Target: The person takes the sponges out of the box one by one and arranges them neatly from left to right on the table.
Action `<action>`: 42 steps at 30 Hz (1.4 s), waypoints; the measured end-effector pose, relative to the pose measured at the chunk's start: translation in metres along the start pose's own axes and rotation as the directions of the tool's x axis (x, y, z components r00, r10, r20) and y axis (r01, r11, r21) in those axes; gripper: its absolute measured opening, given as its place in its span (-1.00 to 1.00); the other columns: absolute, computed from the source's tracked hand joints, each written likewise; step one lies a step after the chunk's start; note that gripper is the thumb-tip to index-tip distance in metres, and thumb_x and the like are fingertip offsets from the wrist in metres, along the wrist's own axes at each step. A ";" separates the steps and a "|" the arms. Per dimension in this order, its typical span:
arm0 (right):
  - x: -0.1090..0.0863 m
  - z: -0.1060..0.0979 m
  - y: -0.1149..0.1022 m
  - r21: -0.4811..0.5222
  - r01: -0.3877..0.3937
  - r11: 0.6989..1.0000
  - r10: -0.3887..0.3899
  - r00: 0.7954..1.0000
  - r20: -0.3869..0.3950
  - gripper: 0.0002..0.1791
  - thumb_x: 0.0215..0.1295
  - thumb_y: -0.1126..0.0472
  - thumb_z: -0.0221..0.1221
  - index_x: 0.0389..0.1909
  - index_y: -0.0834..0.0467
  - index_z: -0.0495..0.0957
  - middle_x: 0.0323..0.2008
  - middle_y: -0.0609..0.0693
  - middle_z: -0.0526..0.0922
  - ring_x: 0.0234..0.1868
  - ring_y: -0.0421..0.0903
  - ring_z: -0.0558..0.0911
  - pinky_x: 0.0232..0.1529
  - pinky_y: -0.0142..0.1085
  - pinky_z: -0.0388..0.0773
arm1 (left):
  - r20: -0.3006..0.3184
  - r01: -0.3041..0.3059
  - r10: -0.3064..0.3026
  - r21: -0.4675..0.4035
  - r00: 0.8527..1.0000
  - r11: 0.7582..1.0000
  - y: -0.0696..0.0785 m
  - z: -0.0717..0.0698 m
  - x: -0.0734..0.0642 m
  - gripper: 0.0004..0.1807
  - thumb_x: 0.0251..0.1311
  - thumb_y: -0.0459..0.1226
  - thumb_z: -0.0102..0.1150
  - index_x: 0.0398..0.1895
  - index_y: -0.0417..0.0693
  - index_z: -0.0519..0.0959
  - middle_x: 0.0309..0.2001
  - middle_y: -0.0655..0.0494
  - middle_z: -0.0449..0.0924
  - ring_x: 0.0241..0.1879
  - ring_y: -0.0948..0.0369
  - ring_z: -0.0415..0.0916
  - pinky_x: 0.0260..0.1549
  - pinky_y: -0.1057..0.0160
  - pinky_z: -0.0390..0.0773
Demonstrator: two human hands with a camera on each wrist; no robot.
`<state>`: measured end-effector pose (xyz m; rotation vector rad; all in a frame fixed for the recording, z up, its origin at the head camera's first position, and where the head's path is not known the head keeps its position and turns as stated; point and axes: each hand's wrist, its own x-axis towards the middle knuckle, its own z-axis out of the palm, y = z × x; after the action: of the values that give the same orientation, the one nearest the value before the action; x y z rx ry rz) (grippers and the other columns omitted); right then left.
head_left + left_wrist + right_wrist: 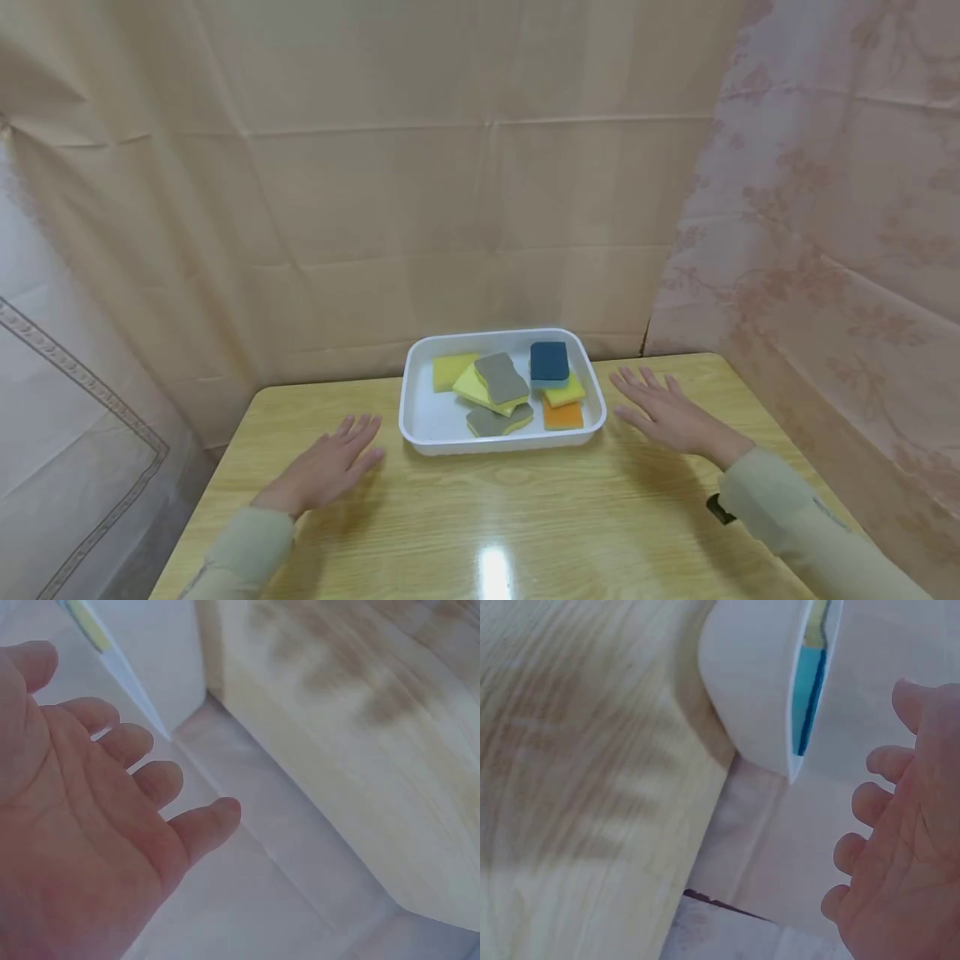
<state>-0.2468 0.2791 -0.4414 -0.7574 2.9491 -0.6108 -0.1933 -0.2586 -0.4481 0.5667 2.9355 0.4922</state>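
Note:
A white tray (420, 417) stands at the back middle of the wooden table, holding several sponges. Inside it, a grey-topped yellow sponge (501, 377) lies across a yellow one (472, 389), with another grey-and-yellow sponge (491, 421) in front. A flat yellow sponge (450, 371) sits at the back left. On the right, a dark blue sponge (549, 363) overlaps a yellow sponge (566, 390) and an orange one (562, 415). My left hand (330, 467) hovers left of the tray, fingers spread, holding nothing. To the tray's right, my right hand (671, 414) is likewise spread, apart from it.
The wooden table (450, 517) reaches back to a beige curtain (465, 208). Patterned pinkish cloth (825, 250) hangs at the right, whitish cloth (75, 400) at the left. A dark object (721, 509) shows at the right sleeve.

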 end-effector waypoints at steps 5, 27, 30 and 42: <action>0.007 -0.005 -0.008 0.003 0.010 1.000 -0.010 1.000 0.020 -0.26 0.60 -0.16 -0.09 0.56 0.22 0.13 0.54 0.30 0.03 0.53 0.42 -0.18 0.38 0.44 -0.35 | 0.038 -0.006 0.009 -0.074 0.999 0.997 0.009 -0.006 0.005 -0.27 0.58 0.15 -0.30 0.60 -0.11 0.10 0.57 -0.13 -0.01 0.55 -0.19 -0.16 0.40 -0.39 -0.04; 0.045 -0.006 -0.044 0.205 -0.002 0.979 -0.031 0.987 0.156 -0.23 0.60 -0.26 -0.19 0.62 0.07 -0.03 0.60 0.11 -0.10 0.59 0.22 -0.25 0.48 0.28 -0.21 | 0.090 0.029 0.033 -0.611 0.995 0.791 0.058 -0.015 0.051 -0.32 0.49 0.29 -0.30 0.55 0.30 0.26 0.50 0.40 0.19 0.53 0.15 -0.01 0.47 -0.15 -0.01; 0.050 -0.005 -0.046 0.245 -0.013 0.969 -0.030 0.985 0.170 -0.24 0.61 -0.25 -0.21 0.63 0.08 -0.04 0.60 0.14 -0.10 0.59 0.20 -0.16 0.49 0.23 -0.14 | 0.083 -0.004 0.075 -0.647 0.994 0.762 0.066 -0.010 0.059 -0.31 0.54 0.23 -0.31 0.56 0.14 0.25 0.51 0.27 0.19 0.52 0.10 0.06 0.47 -0.11 0.05; 0.078 0.000 -0.064 0.312 -0.056 0.949 -0.009 0.979 0.204 -0.23 0.60 -0.27 -0.24 0.62 0.09 0.01 0.57 0.14 0.08 0.53 0.25 0.10 0.47 0.25 -0.02 | -0.032 -0.057 0.051 -0.788 0.998 0.613 0.092 0.007 0.098 -0.36 0.63 0.07 -0.37 0.44 -0.22 0.33 0.35 -0.23 0.40 0.31 -0.22 0.37 0.23 -0.11 0.47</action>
<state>-0.2868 0.1912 -0.4120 -0.7025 2.5821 -0.9160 -0.2509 -0.1388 -0.4285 0.5004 2.3099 1.6682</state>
